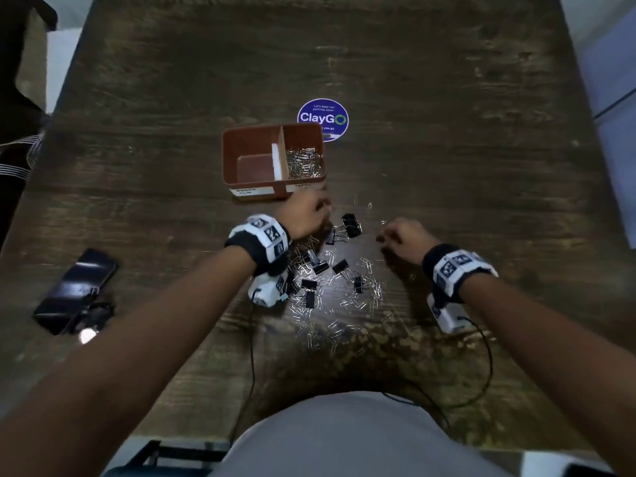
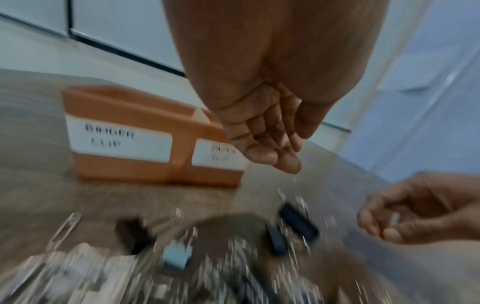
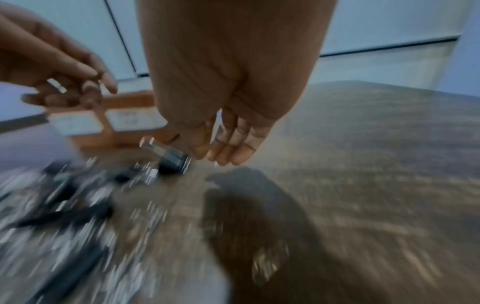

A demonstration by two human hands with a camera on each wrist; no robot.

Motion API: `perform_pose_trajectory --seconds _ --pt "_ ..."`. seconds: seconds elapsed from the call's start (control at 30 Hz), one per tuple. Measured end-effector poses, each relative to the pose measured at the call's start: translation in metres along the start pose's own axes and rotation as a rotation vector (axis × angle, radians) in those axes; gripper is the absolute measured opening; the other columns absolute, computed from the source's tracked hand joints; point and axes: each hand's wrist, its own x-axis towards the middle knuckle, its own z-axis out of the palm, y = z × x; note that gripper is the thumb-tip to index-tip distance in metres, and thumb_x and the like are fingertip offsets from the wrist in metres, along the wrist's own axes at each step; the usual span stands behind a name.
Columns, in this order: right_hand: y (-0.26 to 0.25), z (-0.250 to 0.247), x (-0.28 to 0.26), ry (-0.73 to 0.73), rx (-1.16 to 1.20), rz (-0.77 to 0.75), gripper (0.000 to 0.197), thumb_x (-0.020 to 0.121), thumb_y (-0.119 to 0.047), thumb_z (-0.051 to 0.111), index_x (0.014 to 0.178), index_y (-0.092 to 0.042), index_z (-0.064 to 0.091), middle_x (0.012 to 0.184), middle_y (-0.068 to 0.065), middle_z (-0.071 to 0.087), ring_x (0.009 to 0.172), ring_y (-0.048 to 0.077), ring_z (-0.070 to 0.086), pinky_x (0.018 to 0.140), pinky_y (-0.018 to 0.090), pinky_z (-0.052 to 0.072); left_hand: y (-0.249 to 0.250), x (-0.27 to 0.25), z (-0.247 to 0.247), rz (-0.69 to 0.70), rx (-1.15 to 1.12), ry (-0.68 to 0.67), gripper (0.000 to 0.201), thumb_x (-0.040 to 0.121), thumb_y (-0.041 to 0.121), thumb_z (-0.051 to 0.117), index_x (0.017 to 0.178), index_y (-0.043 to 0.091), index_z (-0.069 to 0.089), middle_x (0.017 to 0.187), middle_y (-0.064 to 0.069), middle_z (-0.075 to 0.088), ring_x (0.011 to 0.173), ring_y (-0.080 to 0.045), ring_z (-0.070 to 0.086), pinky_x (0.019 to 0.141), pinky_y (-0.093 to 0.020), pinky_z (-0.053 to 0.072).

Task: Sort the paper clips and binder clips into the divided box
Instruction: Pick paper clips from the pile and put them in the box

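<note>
While paper clips and binder clips litter the table toward its near edge, the left hand pinches a glinting clip beside the divided box; right hand curled, hold unclear; haste risks the wrong compartment

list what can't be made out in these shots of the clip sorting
- Right hand: head view shows only its back, and both wrist views are too smeared to tell whether the fingers hold a clip.
- Left hand: whether it holds anything; its fingers are curled and blurred.
- Paper clip label on the box: partly hidden by the left hand and blurred.
- Pile of clips: too small and overlapping to count.
</note>
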Motion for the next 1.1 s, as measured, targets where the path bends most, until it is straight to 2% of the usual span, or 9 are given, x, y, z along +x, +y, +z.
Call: perform_pose_trajectory --seconds 0.07,0.13,0.2,0.4,0.6,0.73,0.87,1.0,1.1 --pt "0.001 0.031 -0.022 -0.102 -0.073 -0.128 0.052 0.085 -0.030 0.068 0.132 -0.019 0.050 0.129 0.004 0.047 0.119 0.025 0.048 0.100 0.031 0.039 -0.008 -0.018 0.034 0.040 0.137 -0.112 0.019 0.100 0.018 0.049 0.108 0.010 0.065 0.099 -0.005 0.068 0.073 -0.008 0.061 0.061 -0.017 0.048" --pt "-0.002 0.055 -0.039 -0.147 -0.190 -0.215 0.079 0.077 -0.040 0.074 0.144 -0.020 0.036 0.141 0.003 0.033 0.128 0.024 0.035 0.107 0.036 0.035 -0.017 -0.036 0.067 0.092 0.292 -0.192 0.019 0.099 0.020 0.049 0.104 0.010 0.064 0.096 -0.006 0.067 0.075 -0.014 0.061 0.069 -0.030 0.054" --pt "-0.006 0.074 -0.050 -0.089 -0.334 -0.285 0.086 0.075 -0.042 0.074 0.146 -0.019 0.032 0.147 0.003 0.029 0.130 0.023 0.032 0.108 0.039 0.037 -0.027 -0.052 0.096 0.159 0.412 -0.221 0.018 0.096 0.023 0.051 0.105 0.010 0.060 0.103 -0.007 0.061 0.089 -0.020 0.059 0.080 -0.039 0.055" --pt "0.003 0.106 -0.064 0.168 -0.178 -0.293 0.054 0.075 -0.016 0.078 0.124 -0.005 0.059 0.126 0.012 0.055 0.112 0.026 0.054 0.094 0.038 0.051 -0.043 -0.079 0.149 0.346 0.697 -0.142 0.048 0.083 0.024 0.067 0.125 0.009 0.049 0.122 -0.012 0.048 0.102 -0.026 0.048 0.076 -0.039 0.053" --pt "0.018 0.111 -0.076 0.310 -0.074 -0.255 0.025 0.082 -0.001 0.068 0.106 -0.006 0.068 0.106 0.008 0.060 0.095 0.022 0.056 0.081 0.031 0.053 -0.031 -0.082 0.156 0.310 0.719 -0.119 0.038 0.083 0.002 0.061 0.120 0.003 0.054 0.117 -0.015 0.053 0.102 -0.028 0.052 0.078 -0.037 0.050" --pt "0.018 0.113 -0.080 0.284 -0.071 -0.242 0.029 0.087 -0.020 0.066 0.113 -0.010 0.065 0.110 0.006 0.056 0.100 0.020 0.053 0.085 0.031 0.051 -0.023 -0.079 0.157 0.326 0.712 -0.117 0.030 0.085 0.001 0.059 0.115 0.002 0.058 0.109 -0.016 0.060 0.097 -0.029 0.056 0.080 -0.037 0.047" --pt "0.020 0.115 -0.075 0.196 -0.087 -0.215 0.037 0.081 -0.019 0.071 0.116 -0.012 0.062 0.114 0.004 0.054 0.104 0.020 0.050 0.085 0.033 0.051 -0.024 -0.073 0.158 0.328 0.688 -0.111 0.036 0.081 0.025 0.072 0.108 0.004 0.061 0.101 -0.012 0.062 0.090 -0.027 0.056 0.077 -0.037 0.047" --pt "0.016 0.118 -0.075 0.211 -0.084 -0.202 0.010 0.085 -0.006 0.063 0.093 -0.010 0.067 0.100 0.004 0.059 0.094 0.023 0.054 0.075 0.030 0.046 -0.021 -0.072 0.160 0.301 0.708 -0.124 0.024 0.077 0.003 0.067 0.101 0.004 0.063 0.097 -0.013 0.063 0.088 -0.028 0.057 0.076 -0.037 0.048" --pt "0.012 0.116 -0.078 0.188 -0.098 -0.176 0.011 0.089 -0.005 0.056 0.096 -0.011 0.063 0.103 0.005 0.059 0.098 0.022 0.050 0.078 0.027 0.037 -0.013 -0.071 0.160 0.297 0.730 -0.161 0.023 0.085 -0.002 0.056 0.107 0.002 0.060 0.102 -0.015 0.063 0.096 -0.030 0.057 0.082 -0.037 0.045"
